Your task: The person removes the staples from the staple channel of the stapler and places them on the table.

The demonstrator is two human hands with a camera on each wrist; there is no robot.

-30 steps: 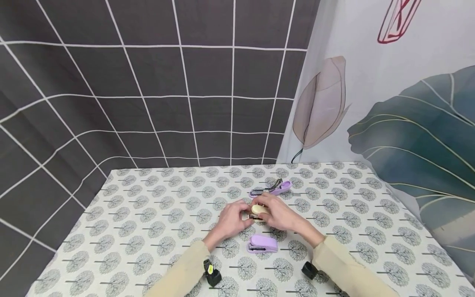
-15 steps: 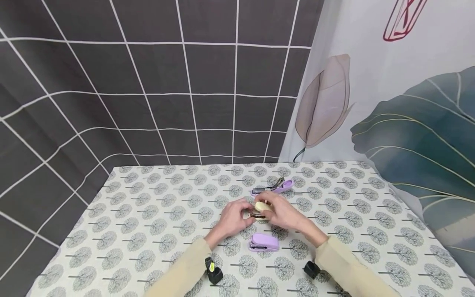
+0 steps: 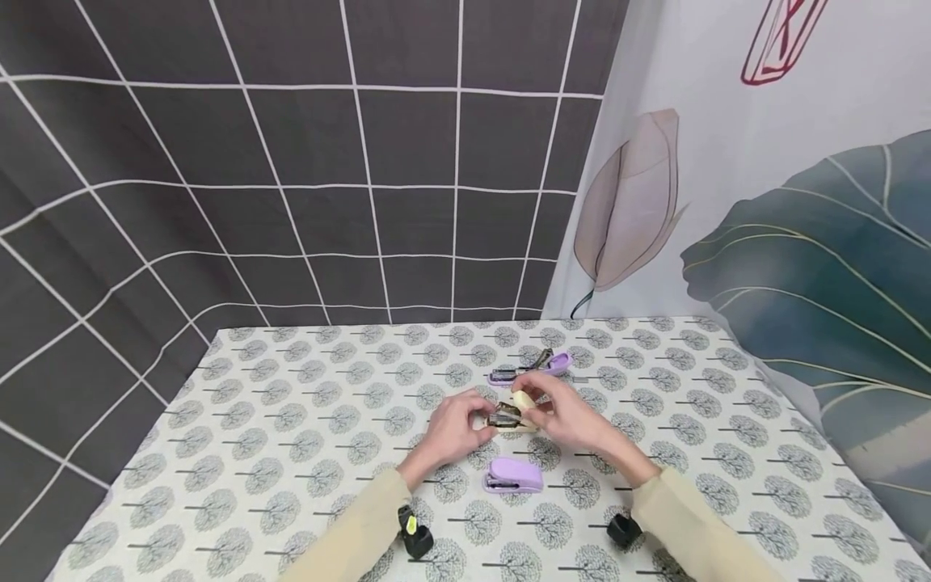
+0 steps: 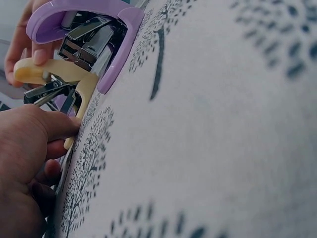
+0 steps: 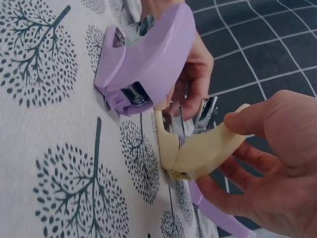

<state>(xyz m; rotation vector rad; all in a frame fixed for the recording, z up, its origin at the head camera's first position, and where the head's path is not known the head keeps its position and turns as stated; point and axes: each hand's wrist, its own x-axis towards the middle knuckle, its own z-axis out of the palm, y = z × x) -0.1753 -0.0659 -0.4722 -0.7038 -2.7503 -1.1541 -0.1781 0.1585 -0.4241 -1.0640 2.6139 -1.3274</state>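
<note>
A pale yellow stapler (image 3: 522, 401) stands opened on the table between both hands. Its cover is swung up, and the metal staple channel (image 5: 177, 119) and a raised metal part (image 5: 205, 115) show inside. My right hand (image 3: 563, 414) pinches the cover (image 5: 210, 148), thumb on one side and fingers on the other. My left hand (image 3: 454, 427) holds the front end of the base, thumb (image 4: 62, 126) at its edge in the left wrist view. Nearer the body, a lilac stapler (image 3: 513, 475) lies with its cover down, touched by neither hand.
Beyond the hands lies a second lilac stapler (image 3: 558, 364), spread open with its metal part raised. The table has a white cloth (image 3: 291, 453) printed with trees. A dark grid curtain (image 3: 291, 162) hangs behind, with a leaf-print curtain (image 3: 640, 202) at the right.
My right hand has raised the yellow stapler's cover and tipped it back to the right, exposing the metal inside. My left hand has stayed at the front end.
</note>
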